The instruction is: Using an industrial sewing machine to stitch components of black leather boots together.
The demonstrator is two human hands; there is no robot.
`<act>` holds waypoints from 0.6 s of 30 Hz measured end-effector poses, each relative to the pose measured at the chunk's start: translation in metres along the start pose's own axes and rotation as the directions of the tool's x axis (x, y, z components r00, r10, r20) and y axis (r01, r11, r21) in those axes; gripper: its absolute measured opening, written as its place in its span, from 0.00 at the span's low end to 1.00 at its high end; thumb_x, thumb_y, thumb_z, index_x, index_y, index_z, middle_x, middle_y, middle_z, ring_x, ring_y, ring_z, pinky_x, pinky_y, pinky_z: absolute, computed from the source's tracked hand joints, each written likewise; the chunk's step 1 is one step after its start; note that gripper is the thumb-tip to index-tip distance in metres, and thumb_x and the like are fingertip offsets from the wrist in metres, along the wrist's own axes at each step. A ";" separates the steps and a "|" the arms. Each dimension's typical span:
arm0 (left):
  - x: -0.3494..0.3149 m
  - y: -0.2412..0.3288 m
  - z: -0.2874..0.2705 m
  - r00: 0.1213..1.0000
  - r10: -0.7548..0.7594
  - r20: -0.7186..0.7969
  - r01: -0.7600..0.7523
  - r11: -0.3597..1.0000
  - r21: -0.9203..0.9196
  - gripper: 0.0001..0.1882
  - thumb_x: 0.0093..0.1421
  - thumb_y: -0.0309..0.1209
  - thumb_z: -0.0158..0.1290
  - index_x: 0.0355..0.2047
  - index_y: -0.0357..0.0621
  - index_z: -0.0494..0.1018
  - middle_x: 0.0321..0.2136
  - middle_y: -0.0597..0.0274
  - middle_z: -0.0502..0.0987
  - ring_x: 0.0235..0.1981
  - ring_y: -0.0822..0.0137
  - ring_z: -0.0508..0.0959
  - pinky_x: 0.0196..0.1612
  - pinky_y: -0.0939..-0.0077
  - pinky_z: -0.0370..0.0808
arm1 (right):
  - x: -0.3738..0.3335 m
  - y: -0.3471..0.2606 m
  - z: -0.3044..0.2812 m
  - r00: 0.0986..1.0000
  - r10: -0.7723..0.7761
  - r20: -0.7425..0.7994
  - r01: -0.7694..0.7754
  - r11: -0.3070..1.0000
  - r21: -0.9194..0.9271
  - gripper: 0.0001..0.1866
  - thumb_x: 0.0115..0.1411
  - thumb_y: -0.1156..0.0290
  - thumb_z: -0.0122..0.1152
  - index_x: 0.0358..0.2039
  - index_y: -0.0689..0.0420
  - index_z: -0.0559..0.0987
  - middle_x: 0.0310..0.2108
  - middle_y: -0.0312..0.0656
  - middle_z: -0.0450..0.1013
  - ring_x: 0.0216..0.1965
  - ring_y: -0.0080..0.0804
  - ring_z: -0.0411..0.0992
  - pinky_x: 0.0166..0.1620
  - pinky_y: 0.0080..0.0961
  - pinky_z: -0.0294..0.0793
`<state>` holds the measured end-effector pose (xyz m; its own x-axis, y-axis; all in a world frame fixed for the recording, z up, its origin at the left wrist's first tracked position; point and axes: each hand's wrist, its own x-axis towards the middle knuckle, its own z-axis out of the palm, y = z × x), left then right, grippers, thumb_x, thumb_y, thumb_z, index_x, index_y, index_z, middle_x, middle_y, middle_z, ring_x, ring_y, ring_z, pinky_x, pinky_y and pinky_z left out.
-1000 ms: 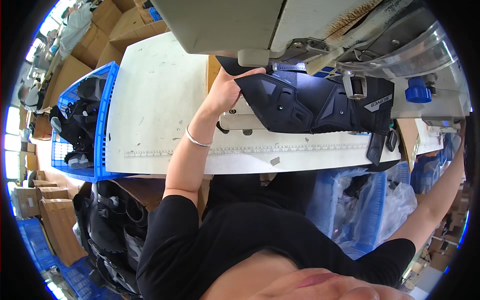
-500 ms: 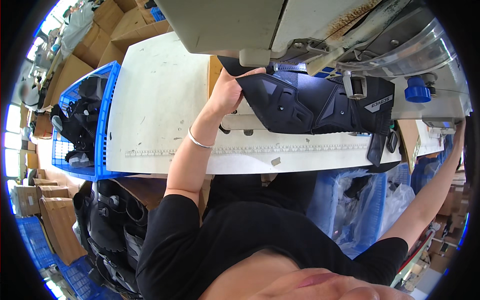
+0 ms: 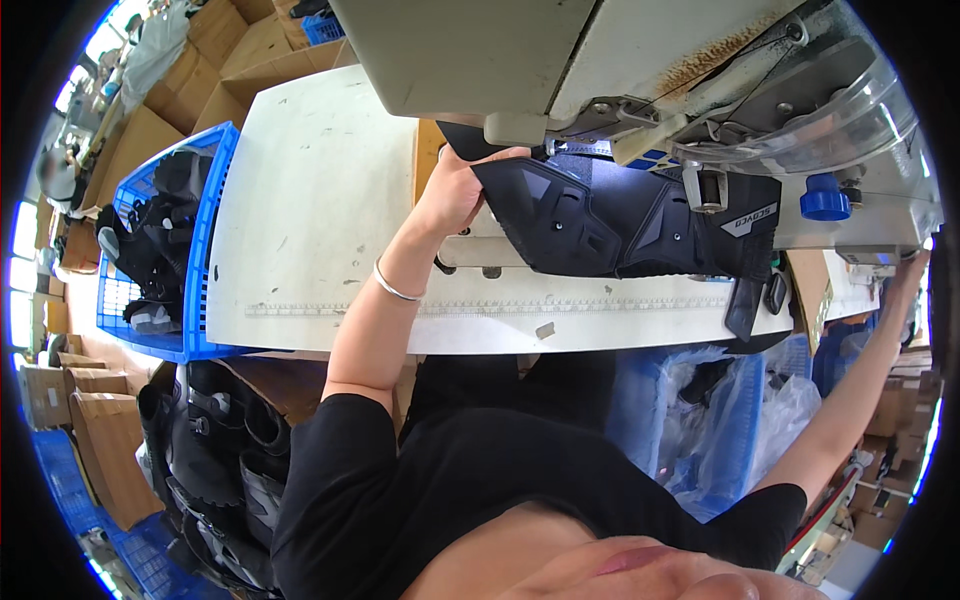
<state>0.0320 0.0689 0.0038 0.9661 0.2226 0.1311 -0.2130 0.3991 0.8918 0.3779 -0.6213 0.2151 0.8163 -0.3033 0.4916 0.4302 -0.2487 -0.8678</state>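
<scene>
A black boot upper (image 3: 570,222) with moulded panels and rivets lies under the head of a sewing machine (image 3: 470,60). My left hand (image 3: 458,192) grips its left end, thumb and fingers closed on the edge, with the fingertips partly hidden behind the material. The upper's far edge runs beneath the machine, by a lit spot near the needle area, which is itself hidden. At the far right rim of the view my right hand (image 3: 908,270) reaches to the end of the machine. Its fingers are too hidden to make out.
A ruler strip (image 3: 600,303) runs along the near part of the white table (image 3: 300,200). Left of it stands a blue crate (image 3: 205,250) of black pieces. Black boots (image 3: 210,450) stand below. Plastic-lined blue bins (image 3: 640,415) are below right. A blue knob (image 3: 825,198) projects from the machine.
The view has shifted slightly. My left hand keeps its grip on the left end of the boot upper, and the right arm stays stretched out to the right.
</scene>
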 end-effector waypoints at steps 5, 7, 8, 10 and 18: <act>-0.002 0.003 0.000 1.000 0.009 -0.021 -0.010 0.999 -0.039 0.21 0.58 0.11 0.42 0.52 0.29 0.69 0.47 0.48 0.75 0.47 0.61 0.78 0.50 0.74 0.78 | 0.020 -0.003 0.003 0.993 -0.014 0.118 0.034 0.984 -0.175 0.33 0.71 0.48 0.39 0.57 0.69 0.69 0.53 0.49 0.71 0.52 0.36 0.69 0.56 0.29 0.66; -0.003 0.004 0.004 0.999 0.014 -0.031 -0.016 0.998 -0.061 0.21 0.58 0.11 0.42 0.52 0.29 0.68 0.47 0.48 0.75 0.47 0.61 0.78 0.49 0.75 0.78 | 0.025 -0.008 0.001 0.985 -0.025 0.173 0.071 0.962 -0.264 0.34 0.71 0.48 0.38 0.58 0.69 0.69 0.53 0.48 0.70 0.53 0.36 0.68 0.57 0.29 0.65; 0.000 0.003 0.007 0.999 0.022 -0.024 -0.024 0.997 -0.079 0.20 0.59 0.11 0.43 0.52 0.29 0.69 0.47 0.49 0.75 0.47 0.62 0.78 0.49 0.75 0.79 | 0.020 0.013 -0.017 0.977 -0.202 0.068 0.213 0.925 -0.314 0.33 0.71 0.48 0.38 0.58 0.68 0.68 0.54 0.48 0.70 0.54 0.36 0.68 0.57 0.29 0.65; -0.004 0.007 0.003 0.997 0.035 -0.069 -0.039 0.997 -0.062 0.19 0.59 0.11 0.43 0.51 0.29 0.69 0.47 0.49 0.75 0.46 0.63 0.78 0.49 0.76 0.79 | -0.035 0.076 0.019 0.944 -0.317 -0.091 0.266 0.895 -0.357 0.34 0.71 0.46 0.36 0.58 0.67 0.69 0.57 0.48 0.68 0.57 0.35 0.66 0.59 0.29 0.62; -0.002 0.004 0.001 1.000 0.025 0.004 -0.025 0.997 -0.080 0.14 0.60 0.13 0.47 0.47 0.26 0.72 0.44 0.52 0.76 0.43 0.66 0.79 0.48 0.77 0.79 | 0.058 0.002 -0.028 0.983 -0.098 0.155 0.144 0.936 -0.321 0.32 0.71 0.48 0.38 0.61 0.62 0.67 0.52 0.45 0.72 0.52 0.37 0.70 0.55 0.30 0.67</act>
<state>0.0299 0.0688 0.0074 0.9610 0.2286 0.1554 -0.2478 0.4632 0.8509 0.4149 -0.6655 0.2442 0.8201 -0.1311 0.5570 0.3963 -0.5719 -0.7182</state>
